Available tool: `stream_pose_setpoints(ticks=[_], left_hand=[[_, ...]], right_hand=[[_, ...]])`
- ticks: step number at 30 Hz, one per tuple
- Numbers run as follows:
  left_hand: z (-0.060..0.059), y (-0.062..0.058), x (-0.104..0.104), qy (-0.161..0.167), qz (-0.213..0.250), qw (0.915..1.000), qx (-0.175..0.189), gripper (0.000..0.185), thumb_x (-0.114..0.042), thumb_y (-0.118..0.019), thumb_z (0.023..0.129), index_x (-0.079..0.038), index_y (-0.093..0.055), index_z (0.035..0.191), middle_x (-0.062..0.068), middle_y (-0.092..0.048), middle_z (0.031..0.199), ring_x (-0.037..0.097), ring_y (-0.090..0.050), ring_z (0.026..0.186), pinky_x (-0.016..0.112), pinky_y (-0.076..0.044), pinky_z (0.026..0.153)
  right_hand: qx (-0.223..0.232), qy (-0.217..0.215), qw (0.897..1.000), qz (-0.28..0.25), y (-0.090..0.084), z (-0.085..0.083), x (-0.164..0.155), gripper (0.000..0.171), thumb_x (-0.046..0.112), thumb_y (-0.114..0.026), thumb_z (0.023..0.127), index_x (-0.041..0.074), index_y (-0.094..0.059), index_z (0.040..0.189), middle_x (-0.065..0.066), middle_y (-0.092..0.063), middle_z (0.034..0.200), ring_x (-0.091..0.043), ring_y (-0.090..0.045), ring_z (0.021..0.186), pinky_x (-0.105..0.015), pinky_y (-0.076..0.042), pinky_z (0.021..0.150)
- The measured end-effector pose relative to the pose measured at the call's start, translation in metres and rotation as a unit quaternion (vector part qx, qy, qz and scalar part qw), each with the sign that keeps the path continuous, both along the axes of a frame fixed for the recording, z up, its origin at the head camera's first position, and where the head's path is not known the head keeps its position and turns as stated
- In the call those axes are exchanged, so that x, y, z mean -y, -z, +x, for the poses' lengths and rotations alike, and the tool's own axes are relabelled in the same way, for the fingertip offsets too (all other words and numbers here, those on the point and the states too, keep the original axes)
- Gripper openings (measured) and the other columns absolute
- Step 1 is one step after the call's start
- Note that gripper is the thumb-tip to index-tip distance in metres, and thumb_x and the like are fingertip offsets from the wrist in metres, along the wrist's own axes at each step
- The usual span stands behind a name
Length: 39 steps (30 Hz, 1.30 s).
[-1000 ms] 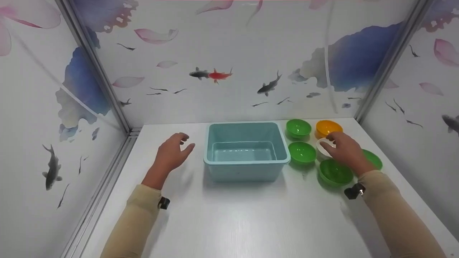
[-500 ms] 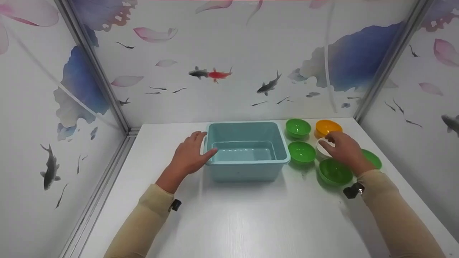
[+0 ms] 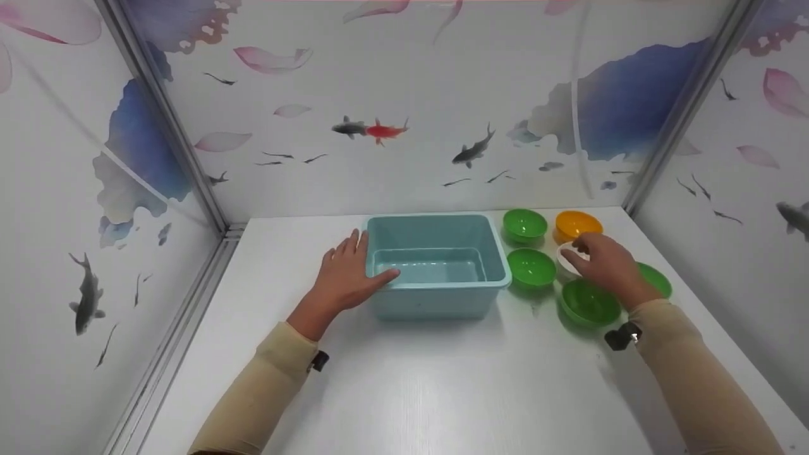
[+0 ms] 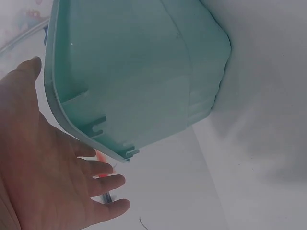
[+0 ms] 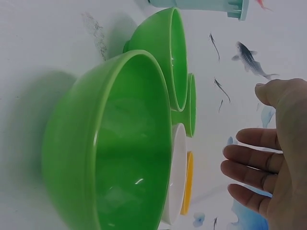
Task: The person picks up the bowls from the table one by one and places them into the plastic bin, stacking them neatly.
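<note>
A light teal plastic tub (image 3: 433, 304) stands in the middle of the white table (image 3: 442, 392). My left hand (image 3: 346, 273) lies flat against its left wall, fingers straight and thumb on the front-left rim. In the left wrist view the palm (image 4: 43, 177) is spread beside the tub (image 4: 144, 72). My right hand (image 3: 602, 260) hovers over a small white bowl (image 3: 564, 261), fingers relaxed; the right wrist view shows the hand (image 5: 273, 163) apart from the bowls, holding nothing.
Round the white bowl (image 5: 178, 177) stand an orange bowl (image 3: 576, 224) and several green bowls (image 3: 525, 225) (image 3: 532, 266) (image 3: 590, 302) (image 3: 657, 280). The nearest green bowl (image 5: 120, 148) fills the right wrist view. Patterned walls close the table on three sides.
My left hand has moved right across the table to the tub's left wall, and its thumb now lies on the rim. The right hand has barely moved.
</note>
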State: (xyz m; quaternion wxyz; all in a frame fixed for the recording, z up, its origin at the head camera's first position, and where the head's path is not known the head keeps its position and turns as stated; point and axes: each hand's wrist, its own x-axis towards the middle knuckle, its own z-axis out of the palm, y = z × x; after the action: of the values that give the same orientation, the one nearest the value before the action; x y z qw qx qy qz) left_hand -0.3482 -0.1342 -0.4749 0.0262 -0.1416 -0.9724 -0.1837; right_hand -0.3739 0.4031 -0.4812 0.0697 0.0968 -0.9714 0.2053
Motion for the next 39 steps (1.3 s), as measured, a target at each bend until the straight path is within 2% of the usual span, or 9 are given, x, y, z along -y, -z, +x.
stream_pose_setpoints(ticks=[5, 11, 20, 30, 33, 39], left_hand=[[-0.001, 0.000, -0.002, -0.006, -0.013, 0.9999, 0.008, 0.130, -0.093, -0.049, 0.092, -0.002, -0.010, 0.177, 0.020, -0.013, 0.184, 0.041, -0.019, 0.168, 0.064, -0.017, 0.133], [-0.002, 0.000, -0.004, 0.001, -0.017, 0.9998, 0.013, 0.133, -0.094, -0.051, 0.090, -0.001, -0.009, 0.177, 0.019, -0.010, 0.184, 0.040, -0.018, 0.169, 0.063, -0.014, 0.133], [-0.004, 0.003, -0.005, -0.003, -0.016, 0.9997, 0.017, 0.136, -0.095, -0.052, 0.089, 0.001, -0.011, 0.176, 0.020, -0.013, 0.184, 0.040, -0.023, 0.168, 0.064, -0.016, 0.133], [-0.004, 0.005, -0.005, -0.002, -0.013, 0.9997, 0.019, 0.136, -0.095, -0.051, 0.089, 0.001, -0.010, 0.176, 0.020, -0.013, 0.184, 0.040, -0.024, 0.167, 0.065, -0.016, 0.132], [-0.003, 0.004, -0.004, 0.000, -0.006, 0.9998, 0.018, 0.136, -0.095, -0.053, 0.089, 0.002, -0.011, 0.176, 0.021, -0.013, 0.184, 0.040, -0.024, 0.167, 0.066, -0.016, 0.132], [-0.004, 0.004, -0.005, 0.000, -0.008, 0.9998, 0.019, 0.138, -0.095, -0.053, 0.088, 0.003, -0.011, 0.175, 0.022, -0.014, 0.183, 0.040, -0.026, 0.166, 0.066, -0.016, 0.132]], right_hand=[[0.005, -0.003, 1.000, 0.002, 0.002, -0.002, 0.000, 0.059, 0.048, -0.064, 0.112, -0.008, -0.066, 0.132, -0.033, -0.069, 0.128, -0.052, -0.065, 0.117, -0.070, -0.050, 0.101], [-0.001, -0.003, 1.000, 0.015, 0.002, -0.002, -0.003, 0.059, 0.046, -0.063, 0.112, -0.009, -0.066, 0.132, -0.033, -0.069, 0.127, -0.051, -0.065, 0.115, -0.069, -0.051, 0.099], [0.009, -0.005, 1.000, 0.004, 0.005, -0.003, -0.002, 0.056, 0.044, -0.064, 0.112, -0.009, -0.066, 0.132, -0.034, -0.069, 0.128, -0.052, -0.065, 0.116, -0.070, -0.051, 0.099], [0.023, -0.004, 1.000, -0.004, 0.007, -0.003, 0.000, 0.069, 0.056, -0.062, 0.111, -0.008, -0.065, 0.136, -0.034, -0.068, 0.133, -0.053, -0.064, 0.122, -0.071, -0.050, 0.103], [0.028, -0.003, 1.000, -0.008, 0.006, 0.002, 0.002, 0.074, 0.060, -0.062, 0.110, -0.007, -0.062, 0.141, -0.033, -0.066, 0.137, -0.052, -0.063, 0.124, -0.071, -0.050, 0.104], [0.041, 0.012, 0.999, -0.004, 0.007, 0.025, 0.002, 0.086, 0.066, -0.065, 0.105, -0.008, -0.054, 0.149, -0.034, -0.058, 0.145, -0.055, -0.058, 0.129, -0.073, -0.048, 0.105]])
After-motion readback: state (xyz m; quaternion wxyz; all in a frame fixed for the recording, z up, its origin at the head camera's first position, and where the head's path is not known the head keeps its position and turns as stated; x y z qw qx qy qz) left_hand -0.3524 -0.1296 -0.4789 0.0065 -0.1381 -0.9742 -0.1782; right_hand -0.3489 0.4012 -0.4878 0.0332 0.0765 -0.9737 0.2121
